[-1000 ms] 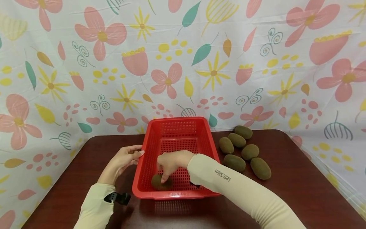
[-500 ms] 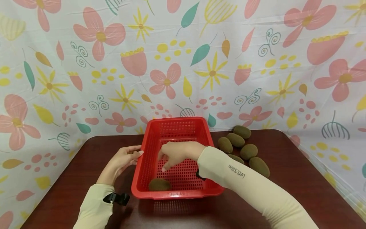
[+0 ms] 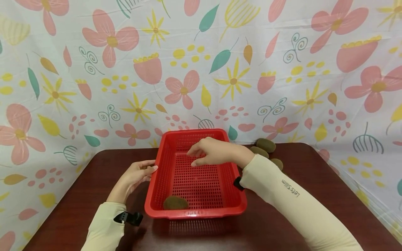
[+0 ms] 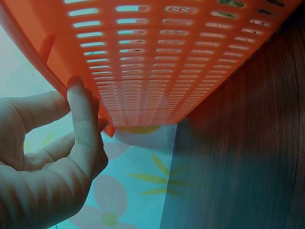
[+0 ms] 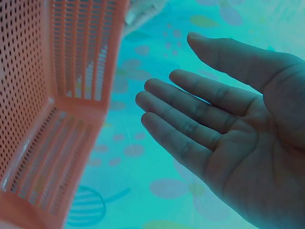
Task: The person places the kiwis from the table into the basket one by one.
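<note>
A red plastic basket (image 3: 201,212) with a perforated floor and walls stands on the table. One brown kiwi (image 3: 176,203) lies inside it at the near left corner. My left hand (image 3: 136,176) holds the basket's left rim; in the left wrist view its bent fingers (image 4: 83,119) are at the rim, against the slotted wall. Above the basket hovers my right hand (image 3: 216,152), holding nothing. The right wrist view shows that palm (image 5: 248,138) bare, with its fingers extended and the thumb apart.
Several more kiwis (image 3: 265,145) lie on the dark wooden table (image 3: 110,167) right of the basket, partly hidden behind the right forearm. A flower-printed cloth (image 3: 201,69) hangs behind the table.
My right hand has let go of the kiwi at the basket's near left corner and moved up, away and to the right. The left hand has stayed at the rim.
</note>
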{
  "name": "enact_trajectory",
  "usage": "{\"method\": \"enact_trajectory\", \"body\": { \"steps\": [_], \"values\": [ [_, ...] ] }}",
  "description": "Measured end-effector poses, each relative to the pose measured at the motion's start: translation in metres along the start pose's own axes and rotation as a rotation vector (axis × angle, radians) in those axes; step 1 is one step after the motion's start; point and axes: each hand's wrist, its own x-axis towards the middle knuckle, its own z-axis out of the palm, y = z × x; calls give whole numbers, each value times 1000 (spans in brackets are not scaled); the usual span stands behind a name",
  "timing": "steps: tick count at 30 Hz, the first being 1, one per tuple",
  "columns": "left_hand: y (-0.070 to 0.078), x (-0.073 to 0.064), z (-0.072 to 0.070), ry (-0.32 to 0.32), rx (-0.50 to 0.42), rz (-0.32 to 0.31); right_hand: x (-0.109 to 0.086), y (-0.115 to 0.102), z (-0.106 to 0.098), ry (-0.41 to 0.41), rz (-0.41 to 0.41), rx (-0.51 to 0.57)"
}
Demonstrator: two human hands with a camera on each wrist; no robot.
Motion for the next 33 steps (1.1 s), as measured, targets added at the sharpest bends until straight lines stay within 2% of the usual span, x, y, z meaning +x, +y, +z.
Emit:
{"method": "enact_trajectory", "body": {
  "steps": [7,19,23,29,33],
  "values": [
    [-2,0,1,-13,-5,7,-29,19,-9,113,12,71],
    [-1,-2,-1,-8,-8,7,-73,67,-3,210,72,151],
    [-1,-2,0,-6,-6,5,-86,83,2,224,98,178],
    [-2,-1,-1,-14,-4,16,-101,99,9,246,162,141],
    [-2,0,-1,-17,-4,21,-109,112,15,244,175,180]
  ]
}}
